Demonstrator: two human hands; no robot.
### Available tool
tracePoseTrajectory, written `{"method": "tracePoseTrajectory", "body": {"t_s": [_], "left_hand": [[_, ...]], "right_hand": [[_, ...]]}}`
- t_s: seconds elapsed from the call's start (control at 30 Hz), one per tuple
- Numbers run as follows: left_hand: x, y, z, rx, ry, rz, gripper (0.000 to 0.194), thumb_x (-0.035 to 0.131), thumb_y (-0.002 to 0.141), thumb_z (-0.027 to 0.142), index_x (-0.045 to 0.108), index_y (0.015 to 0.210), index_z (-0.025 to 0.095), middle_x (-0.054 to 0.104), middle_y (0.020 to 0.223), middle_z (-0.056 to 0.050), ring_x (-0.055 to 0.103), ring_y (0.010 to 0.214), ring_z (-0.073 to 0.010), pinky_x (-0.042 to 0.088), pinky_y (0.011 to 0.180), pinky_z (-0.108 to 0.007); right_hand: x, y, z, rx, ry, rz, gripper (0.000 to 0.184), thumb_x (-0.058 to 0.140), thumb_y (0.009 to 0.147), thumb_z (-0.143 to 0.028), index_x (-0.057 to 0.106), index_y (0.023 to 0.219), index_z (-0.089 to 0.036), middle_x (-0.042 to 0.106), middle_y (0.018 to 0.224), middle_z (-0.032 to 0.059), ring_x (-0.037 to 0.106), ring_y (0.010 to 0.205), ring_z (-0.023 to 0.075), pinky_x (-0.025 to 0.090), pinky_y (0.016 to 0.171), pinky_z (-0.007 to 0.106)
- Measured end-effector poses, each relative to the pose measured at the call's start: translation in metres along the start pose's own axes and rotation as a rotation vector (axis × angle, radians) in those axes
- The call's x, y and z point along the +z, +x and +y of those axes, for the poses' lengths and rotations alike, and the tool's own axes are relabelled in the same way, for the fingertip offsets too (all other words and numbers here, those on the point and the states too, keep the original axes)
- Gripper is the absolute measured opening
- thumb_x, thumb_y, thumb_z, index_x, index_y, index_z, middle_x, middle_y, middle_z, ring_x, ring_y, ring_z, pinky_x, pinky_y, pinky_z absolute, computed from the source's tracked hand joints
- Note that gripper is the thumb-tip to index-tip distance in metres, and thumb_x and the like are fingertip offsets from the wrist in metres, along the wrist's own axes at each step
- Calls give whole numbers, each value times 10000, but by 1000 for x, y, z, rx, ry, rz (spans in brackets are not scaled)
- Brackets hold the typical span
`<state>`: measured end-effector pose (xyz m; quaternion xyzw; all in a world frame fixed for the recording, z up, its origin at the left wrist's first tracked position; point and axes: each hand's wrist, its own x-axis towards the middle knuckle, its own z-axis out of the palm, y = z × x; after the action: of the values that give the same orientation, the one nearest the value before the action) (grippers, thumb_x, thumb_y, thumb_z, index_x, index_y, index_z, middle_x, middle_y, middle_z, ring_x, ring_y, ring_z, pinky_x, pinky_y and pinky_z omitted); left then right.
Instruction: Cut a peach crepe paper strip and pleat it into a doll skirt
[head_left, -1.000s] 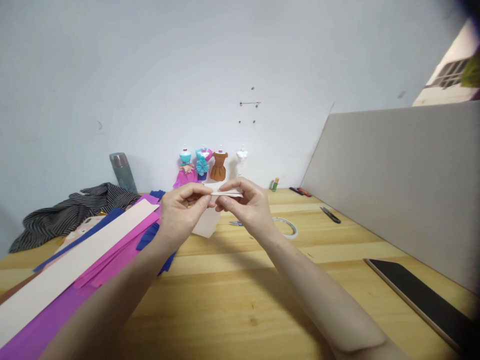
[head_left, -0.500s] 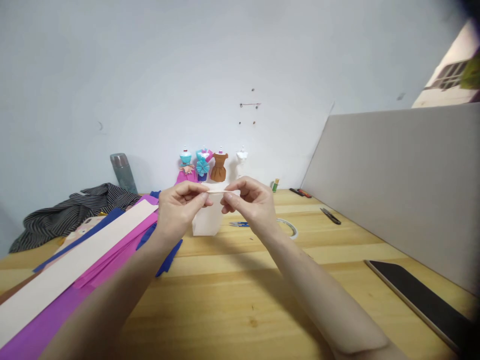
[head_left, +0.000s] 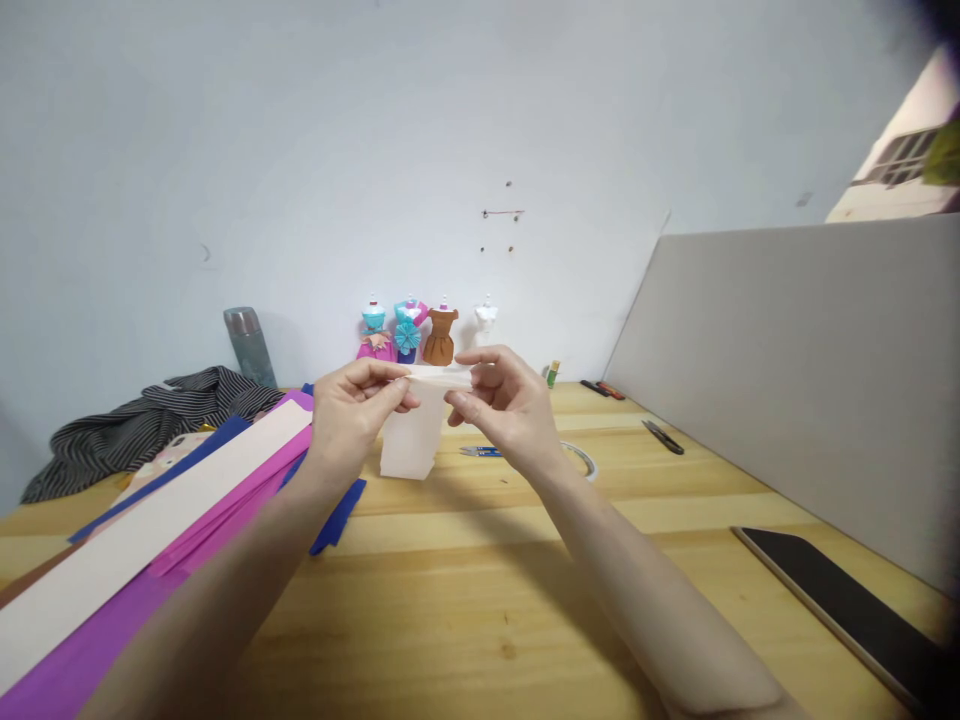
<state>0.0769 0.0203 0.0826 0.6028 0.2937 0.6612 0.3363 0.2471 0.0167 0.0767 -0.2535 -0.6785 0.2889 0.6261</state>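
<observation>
- Pale paper [head_left: 410, 440] hung before the dress forms [head_left: 440, 337], creased along its top.
- Left hand [head_left: 352, 410] pinched its left end.
- Right hand [head_left: 514, 405] held thumb and forefinger apart by the other end (touching or not, unclear).

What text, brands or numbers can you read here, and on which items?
None legible.
Small green tube: too small to read any marking.
Blue snips, dark pens: too small to tell if marked.
Bottle: no lettering visible.
Dark-screened device: no text visible.
Held pale paper: no print visible.
</observation>
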Motion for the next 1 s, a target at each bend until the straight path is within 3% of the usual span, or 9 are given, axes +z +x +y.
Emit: {"method": "tracePoseTrajectory", "body": {"t_s": [0.23, 1.0], "left_hand": [[2, -1, 1, 6, -14, 4, 102, 719, 670, 201, 675, 736, 137, 684, 581, 3, 654, 550, -119, 547, 598, -227], [3, -4, 4, 73, 98, 20, 69, 691, 706, 197, 678, 750, 146, 693, 617, 4, 670, 563, -118, 542, 570, -202]], "right_hand": [[2, -3, -1, -66, -99, 28, 227, 692, 748, -285, 582, 925, -193, 567, 682, -37, 601, 535, 104, 533, 521, 269], [-1, -1, 1, -8, -100, 51, 108, 683, 746, -240, 612, 752, -159, 612, 589, -19, 642, 516, 120, 485, 495, 233]]}}
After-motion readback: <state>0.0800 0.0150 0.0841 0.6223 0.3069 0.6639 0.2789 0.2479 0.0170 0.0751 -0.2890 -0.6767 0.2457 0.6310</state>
